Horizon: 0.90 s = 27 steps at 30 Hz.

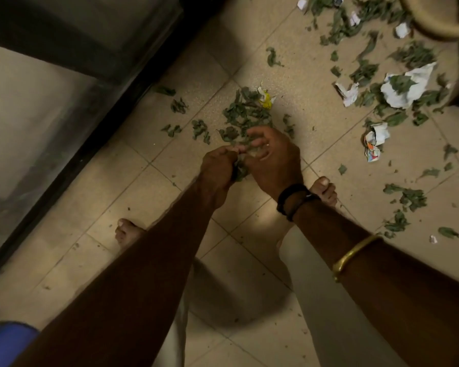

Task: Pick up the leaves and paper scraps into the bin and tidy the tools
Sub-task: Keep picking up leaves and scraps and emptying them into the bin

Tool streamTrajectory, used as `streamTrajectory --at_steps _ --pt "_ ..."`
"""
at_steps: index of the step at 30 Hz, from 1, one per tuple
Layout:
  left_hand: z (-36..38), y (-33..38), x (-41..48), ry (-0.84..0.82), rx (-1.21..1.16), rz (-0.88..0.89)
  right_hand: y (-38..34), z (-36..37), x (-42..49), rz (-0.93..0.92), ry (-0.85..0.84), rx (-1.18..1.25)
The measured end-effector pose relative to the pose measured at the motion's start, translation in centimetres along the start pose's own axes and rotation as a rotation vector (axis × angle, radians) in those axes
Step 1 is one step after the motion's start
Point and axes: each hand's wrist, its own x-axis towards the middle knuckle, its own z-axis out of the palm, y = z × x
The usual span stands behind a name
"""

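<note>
Both forearms reach forward and down from the bottom edge of the view and converge over the tiled floor point(289, 75). The left hand point(217, 170) has its back up and its fingers curled round a clump of leaves point(240, 172) that protrudes on the thumb side. The right hand point(274, 158) sits just beside it, wrist bent, fingers half curled and spread like a claw. Whether those fingers pinch a leaf cannot be determined. A black wristband point(294, 201) and a gold bangle point(355, 251) are on the right forearm.

A leaf pile point(245, 112) lies directly ahead of the hands, with a yellow scrap point(266, 99) at its far edge. More loose leaves and paper scraps are scattered to the right: a large white crumpled paper point(406, 86) and a coloured paper scrap point(375, 144).

Bare feet point(129, 233) stand under the arms. A dark ledge point(90, 123) bounds the floor on the left; a curved wooden frame point(432, 30) intrudes at top right.
</note>
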Motion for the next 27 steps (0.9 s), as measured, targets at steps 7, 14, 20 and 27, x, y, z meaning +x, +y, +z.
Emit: streamTrajectory --at_steps 7,14,20,27 --pt "-2.7 0.1 1.0 -0.032 -0.096 0.016 2.3 0.9 8.5 -0.074 -0.095 -0.462" --pt "-4.7 -0.6 1.6 -0.013 -0.099 0.013 5.0 4.1 9.2 -0.337 -0.321 -0.975" --pt "-5.2 -1.2 1.1 -0.045 -0.087 0.002 9.9 3.8 6.6 -0.46 -0.129 -0.746" --pt "-4.4 -0.8 -1.2 -0.021 -0.064 0.015 7.3 0.9 5.0 -0.26 -0.039 -0.593"
